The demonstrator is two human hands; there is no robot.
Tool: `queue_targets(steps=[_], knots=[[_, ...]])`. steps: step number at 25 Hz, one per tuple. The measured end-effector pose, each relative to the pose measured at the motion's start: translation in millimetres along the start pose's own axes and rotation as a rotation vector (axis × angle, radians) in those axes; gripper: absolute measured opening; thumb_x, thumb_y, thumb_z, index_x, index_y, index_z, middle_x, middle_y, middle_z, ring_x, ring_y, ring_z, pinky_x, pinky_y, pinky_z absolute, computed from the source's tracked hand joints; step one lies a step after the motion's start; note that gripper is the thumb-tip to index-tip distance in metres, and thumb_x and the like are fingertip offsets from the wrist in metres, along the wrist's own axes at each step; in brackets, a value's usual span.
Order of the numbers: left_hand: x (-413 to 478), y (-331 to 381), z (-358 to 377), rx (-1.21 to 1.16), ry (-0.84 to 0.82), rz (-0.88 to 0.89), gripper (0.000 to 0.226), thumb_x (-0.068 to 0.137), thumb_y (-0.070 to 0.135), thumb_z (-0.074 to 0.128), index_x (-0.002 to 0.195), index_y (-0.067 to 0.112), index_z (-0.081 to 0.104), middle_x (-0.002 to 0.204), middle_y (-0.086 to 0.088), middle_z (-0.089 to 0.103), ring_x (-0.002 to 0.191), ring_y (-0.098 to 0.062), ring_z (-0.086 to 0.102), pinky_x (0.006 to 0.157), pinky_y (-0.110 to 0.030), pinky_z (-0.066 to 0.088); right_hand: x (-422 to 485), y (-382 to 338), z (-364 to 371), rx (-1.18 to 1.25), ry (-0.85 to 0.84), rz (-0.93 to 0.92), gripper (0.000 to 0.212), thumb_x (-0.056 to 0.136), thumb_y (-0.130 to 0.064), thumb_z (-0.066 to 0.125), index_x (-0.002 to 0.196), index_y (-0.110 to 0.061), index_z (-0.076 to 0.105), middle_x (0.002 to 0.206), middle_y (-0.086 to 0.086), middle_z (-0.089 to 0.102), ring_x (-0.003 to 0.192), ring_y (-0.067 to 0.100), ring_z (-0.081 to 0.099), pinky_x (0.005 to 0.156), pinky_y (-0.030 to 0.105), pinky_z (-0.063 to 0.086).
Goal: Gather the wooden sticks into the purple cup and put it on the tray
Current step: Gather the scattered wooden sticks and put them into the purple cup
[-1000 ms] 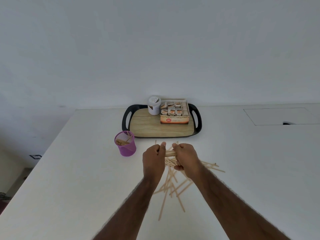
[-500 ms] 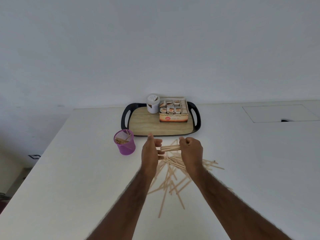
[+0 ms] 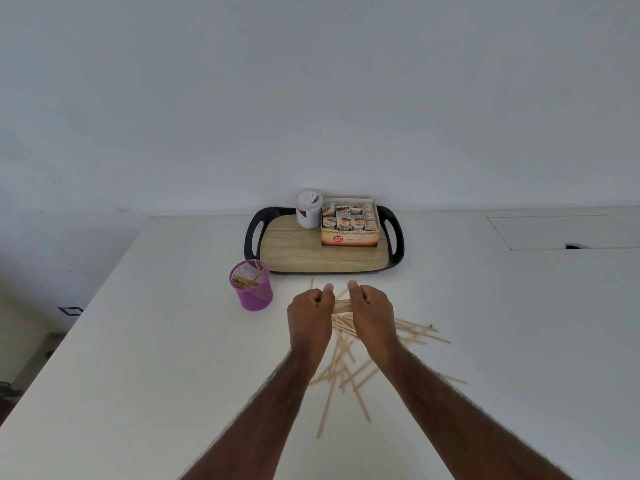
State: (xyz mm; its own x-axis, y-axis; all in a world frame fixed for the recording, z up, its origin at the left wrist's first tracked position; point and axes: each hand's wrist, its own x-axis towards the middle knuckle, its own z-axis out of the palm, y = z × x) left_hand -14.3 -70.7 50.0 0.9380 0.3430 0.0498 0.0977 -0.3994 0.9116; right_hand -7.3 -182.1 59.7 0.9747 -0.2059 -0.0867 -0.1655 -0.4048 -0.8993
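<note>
A small bundle of wooden sticks [image 3: 342, 305] is held level between my left hand [image 3: 310, 315] and my right hand [image 3: 372, 315], both with fingers curled round its ends. Below and around them a loose pile of wooden sticks [image 3: 346, 368] lies scattered on the white table. The purple mesh cup [image 3: 251, 285] stands upright to the left of my hands with several sticks inside. The black-rimmed tray [image 3: 252, 237] with a wood-look floor sits behind, near the wall.
On the tray stand a white jar [image 3: 309, 208] and an open box of sachets [image 3: 349, 223] at its back right. The table's left edge [image 3: 86, 303] slants down to the left. A flush hatch [image 3: 561, 232] lies in the table at the far right.
My left hand has gone from spread fingers to a curled grip on the bundle. Both hands have drawn closer together around the sticks.
</note>
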Motion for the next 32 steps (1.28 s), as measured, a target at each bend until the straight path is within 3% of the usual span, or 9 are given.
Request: queue_targets(steps=[4, 7, 10, 17, 21, 24, 27, 29, 32], knots=[[6, -12, -5, -0.026, 0.038, -0.063, 0.052, 0.1, 0.032, 0.058, 0.052, 0.017, 0.045, 0.039, 0.011, 0.039, 0.043, -0.006, 0.038, 0.043, -0.021, 0.028, 2, -4, -19, 0.439, -0.271, 0.284, 0.034, 0.103, -0.036, 0.053, 0.096, -0.008, 0.072, 0.082, 0.012, 0.071, 0.059, 0.018, 0.06, 0.047, 0.027, 0.049], [7, -18, -6, -0.023, 0.039, -0.094, 0.052, 0.1, 0.033, 0.058, 0.053, 0.017, 0.043, 0.04, 0.01, 0.036, 0.044, -0.008, 0.036, 0.047, -0.025, 0.024, 9, -1, -33, 0.579, -0.421, 0.247, 0.015, 0.096, -0.009, 0.066, 0.1, 0.003, 0.074, 0.091, 0.02, 0.073, 0.069, 0.024, 0.068, 0.061, 0.027, 0.057], [7, -18, -7, -0.058, 0.032, -0.105, 0.053, 0.1, 0.034, 0.058, 0.052, 0.019, 0.042, 0.04, 0.011, 0.038, 0.044, -0.008, 0.036, 0.05, -0.03, 0.025, 13, 2, -36, 0.648, -0.408, 0.242, 0.01, 0.086, 0.01, 0.071, 0.095, 0.008, 0.075, 0.095, 0.024, 0.074, 0.082, 0.032, 0.074, 0.073, 0.029, 0.061], [8, -27, -18, -0.185, -0.033, -0.122, 0.053, 0.102, 0.038, 0.056, 0.054, 0.019, 0.044, 0.046, 0.01, 0.033, 0.049, -0.008, 0.03, 0.051, -0.031, 0.024, 9, -1, -25, 0.523, -0.334, 0.121, 0.013, 0.083, 0.008, 0.075, 0.087, -0.004, 0.08, 0.089, 0.016, 0.077, 0.083, 0.034, 0.076, 0.075, 0.031, 0.063], [7, -52, -31, -0.247, -0.008, -0.205, 0.058, 0.107, 0.045, 0.04, 0.066, 0.011, 0.063, 0.052, 0.005, 0.055, 0.048, -0.011, 0.05, 0.047, -0.029, 0.04, 13, -10, -25, 0.348, -0.319, 0.029, 0.015, 0.083, 0.008, 0.073, 0.084, -0.005, 0.08, 0.082, 0.014, 0.076, 0.075, 0.028, 0.076, 0.071, 0.028, 0.062], [5, -94, -54, 0.253, 0.056, -0.016, 0.045, 0.108, 0.041, 0.034, 0.095, 0.016, 0.069, 0.094, -0.001, 0.072, 0.089, -0.019, 0.069, 0.076, -0.036, 0.055, 20, -22, -25, 0.188, -0.279, -0.038, 0.014, 0.084, 0.007, 0.072, 0.086, -0.006, 0.079, 0.08, 0.009, 0.075, 0.069, 0.021, 0.075, 0.068, 0.025, 0.061], [6, -136, -64, 0.71, -0.154, 0.047, 0.049, 0.109, 0.04, 0.029, 0.148, 0.016, 0.047, 0.16, -0.01, 0.038, 0.15, -0.029, 0.031, 0.122, -0.039, 0.023, 27, -43, -15, 0.025, -0.254, -0.167, 0.015, 0.085, 0.005, 0.07, 0.085, -0.008, 0.078, 0.077, 0.005, 0.075, 0.064, 0.012, 0.073, 0.06, 0.015, 0.055], [5, -152, -62, 0.755, -0.217, 0.042, 0.059, 0.108, 0.047, 0.02, 0.161, 0.02, 0.022, 0.17, -0.006, 0.008, 0.157, -0.024, 0.002, 0.125, -0.038, -0.001, 31, -63, -2, -0.102, -0.259, -0.302, 0.013, 0.086, 0.001, 0.07, 0.085, -0.01, 0.077, 0.072, -0.005, 0.072, 0.061, 0.006, 0.07, 0.055, 0.011, 0.051], [3, -159, -58, 0.772, -0.208, 0.064, 0.064, 0.106, 0.051, 0.014, 0.162, 0.021, 0.011, 0.171, -0.005, -0.002, 0.157, -0.022, -0.007, 0.124, -0.036, -0.009, 40, -98, 22, -0.27, -0.248, -0.528, 0.013, 0.088, -0.002, 0.068, 0.09, -0.01, 0.078, 0.077, -0.009, 0.072, 0.067, -0.003, 0.065, 0.064, 0.006, 0.049]])
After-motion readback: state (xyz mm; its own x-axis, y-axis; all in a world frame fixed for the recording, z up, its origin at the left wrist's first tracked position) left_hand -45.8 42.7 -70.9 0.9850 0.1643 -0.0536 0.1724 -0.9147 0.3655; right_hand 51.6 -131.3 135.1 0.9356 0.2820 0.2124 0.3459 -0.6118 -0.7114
